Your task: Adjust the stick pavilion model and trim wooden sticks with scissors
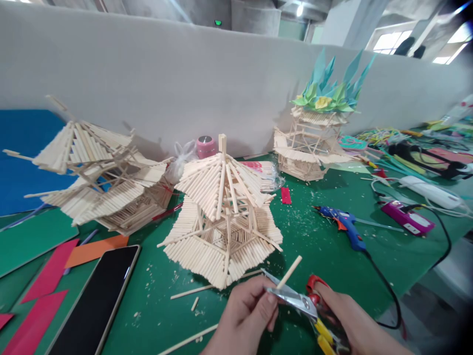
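Note:
My left hand (244, 315) pinches a short wooden stick (290, 271) that points up and to the right. The stick sits between the metal blades of red-and-yellow-handled scissors (308, 303), which my right hand (349, 320) grips by the handles. Just beyond both hands stands a two-tiered pavilion model made of wooden sticks (221, 217) on the green mat (314, 246). Loose sticks (192, 292) lie on the mat in front of the model, left of my left hand.
A second stick pavilion (99, 177) stands at the left and a third with paper leaves (314, 133) at the back right. A phone (96, 301), coloured paper strips (51, 268), a blue glue gun (345, 227) with its cable, a power strip (430, 191) and a pink tape roll (206, 145) lie around.

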The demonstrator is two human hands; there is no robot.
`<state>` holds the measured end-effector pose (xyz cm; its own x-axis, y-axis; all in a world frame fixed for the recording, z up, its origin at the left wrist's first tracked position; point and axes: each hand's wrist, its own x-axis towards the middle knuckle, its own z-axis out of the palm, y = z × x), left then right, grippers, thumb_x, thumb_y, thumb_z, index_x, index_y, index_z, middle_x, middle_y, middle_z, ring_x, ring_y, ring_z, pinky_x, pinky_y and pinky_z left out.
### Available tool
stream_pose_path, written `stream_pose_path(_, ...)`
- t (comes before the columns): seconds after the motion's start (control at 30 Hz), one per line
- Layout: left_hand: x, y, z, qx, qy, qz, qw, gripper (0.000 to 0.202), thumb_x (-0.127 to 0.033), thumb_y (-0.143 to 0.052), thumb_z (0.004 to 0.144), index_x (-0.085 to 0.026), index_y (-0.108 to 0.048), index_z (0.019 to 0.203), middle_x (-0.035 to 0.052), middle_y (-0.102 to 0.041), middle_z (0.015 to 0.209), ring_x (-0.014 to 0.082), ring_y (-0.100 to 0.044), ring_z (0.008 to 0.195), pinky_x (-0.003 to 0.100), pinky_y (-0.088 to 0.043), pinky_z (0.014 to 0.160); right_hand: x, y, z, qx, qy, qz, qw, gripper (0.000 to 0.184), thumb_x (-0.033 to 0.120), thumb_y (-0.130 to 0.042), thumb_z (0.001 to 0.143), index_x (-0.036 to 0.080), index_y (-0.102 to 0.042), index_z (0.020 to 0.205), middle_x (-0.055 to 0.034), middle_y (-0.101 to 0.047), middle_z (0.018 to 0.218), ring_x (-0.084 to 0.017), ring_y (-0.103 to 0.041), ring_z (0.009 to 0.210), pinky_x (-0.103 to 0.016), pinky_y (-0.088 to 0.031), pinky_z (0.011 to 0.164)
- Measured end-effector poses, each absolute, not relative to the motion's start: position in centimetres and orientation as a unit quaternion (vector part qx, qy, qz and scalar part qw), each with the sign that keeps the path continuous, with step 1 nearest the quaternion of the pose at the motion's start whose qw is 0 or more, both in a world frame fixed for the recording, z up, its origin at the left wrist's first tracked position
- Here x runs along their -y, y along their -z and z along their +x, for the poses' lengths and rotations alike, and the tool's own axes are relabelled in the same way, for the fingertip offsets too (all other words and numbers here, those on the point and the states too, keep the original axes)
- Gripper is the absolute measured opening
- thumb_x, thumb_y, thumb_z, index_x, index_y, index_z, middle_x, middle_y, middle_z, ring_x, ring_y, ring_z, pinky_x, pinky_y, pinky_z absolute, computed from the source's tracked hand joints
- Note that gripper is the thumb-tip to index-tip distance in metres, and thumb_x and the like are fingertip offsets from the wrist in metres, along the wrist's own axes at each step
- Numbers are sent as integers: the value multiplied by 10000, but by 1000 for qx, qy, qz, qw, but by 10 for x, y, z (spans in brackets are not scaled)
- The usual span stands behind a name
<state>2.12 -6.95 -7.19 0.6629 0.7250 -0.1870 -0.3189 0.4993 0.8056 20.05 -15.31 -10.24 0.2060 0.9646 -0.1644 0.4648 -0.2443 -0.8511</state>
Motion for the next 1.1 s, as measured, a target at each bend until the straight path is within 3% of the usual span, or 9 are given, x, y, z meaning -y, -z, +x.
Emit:
stream_pose_path(0.17, 70, 66, 18, -276, -345, 414, 795, 221, -339, -634, 773, -134, -683, 705, -34, -452, 536, 77, -334, 498, 253, -176, 481, 149, 85, 196, 491, -380, -699, 355, 270, 208, -634, 472, 249, -565, 730, 18, -604, 627, -186, -594, 599, -221, -440, 482)
stream_pose_path(0.3, 67, 66, 22, -226, -297, 326, 868, 236, -369, -668, 725, -157, -648, 624, -72, -363, 426, 60, -241, 401, 239, -171, 450, 149, 85, 194, 402, -448, -707, 372, 58, 281, -580, 648, 250, -585, 698, 6, -614, 601, -157, -580, 519, -229, -445, 464)
stream_pose_path(0.4, 65, 70, 23, -193, -264, 281, 902, 225, -362, -672, 708, -156, -643, 620, -94, -292, 383, 54, -187, 366, 233, -183, 437, 149, 87, 193, 335, -499, -707, 374, 244, 372, -425, 799, 246, -588, 668, -8, -606, 564, -144, -560, 473, -229, -445, 439)
stream_pose_path(0.47, 65, 74, 24, -169, -250, 263, 916, 236, -370, -677, 693, -153, -639, 608, -98, -281, 360, 50, -180, 338, 230, -180, 418, 149, 86, 192, 331, -508, -704, 369, 314, 398, -379, 828, 240, -585, 651, -11, -602, 555, -137, -546, 460, -225, -446, 441)
stream_pose_path(0.6, 65, 78, 24, -147, -250, 248, 924, 217, -345, -674, 702, -145, -647, 622, -97, -295, 347, 46, -179, 319, 225, -181, 404, 150, 84, 193, 375, -487, -703, 357, 131, 351, -548, 726, 232, -602, 718, -1, -627, 600, -150, -582, 546, -215, -453, 506)
stream_pose_path(0.67, 65, 78, 24, -148, -255, 246, 923, 213, -335, -676, 707, -138, -653, 630, -94, -305, 355, 46, -184, 328, 223, -185, 410, 151, 87, 194, 404, -467, -709, 342, 125, 302, -615, 647, 229, -596, 746, 8, -630, 612, -161, -594, 580, -213, -450, 525)
stream_pose_path(0.87, 68, 76, 25, -168, -268, 264, 911, 236, -347, -697, 686, -151, -621, 579, -100, -299, 343, 42, -179, 320, 220, -169, 398, 154, 100, 198, 469, -457, -708, 266, 97, 255, -536, 675, 217, -551, 763, 12, -630, 645, -139, -591, 568, -201, -443, 531)
stream_pose_path(1.03, 67, 77, 28, -223, -285, 306, 881, 272, -403, -663, 714, -155, -608, 617, -95, -336, 384, 48, -209, 362, 218, -187, 425, 151, 90, 204, 554, -397, -681, 266, 369, 243, -647, 529, 227, -525, 877, 4, -644, 714, -175, -607, 652, -201, -450, 538)
stream_pose_path(1.1, 66, 82, 28, -236, -277, 341, 867, 330, -488, -635, 708, -162, -619, 657, -91, -369, 359, 51, -227, 336, 222, -179, 404, 150, 82, 211, 580, -358, -688, 251, 392, 211, -631, 528, 233, -508, 899, 0, -642, 739, -186, -604, 665, -227, -460, 577)
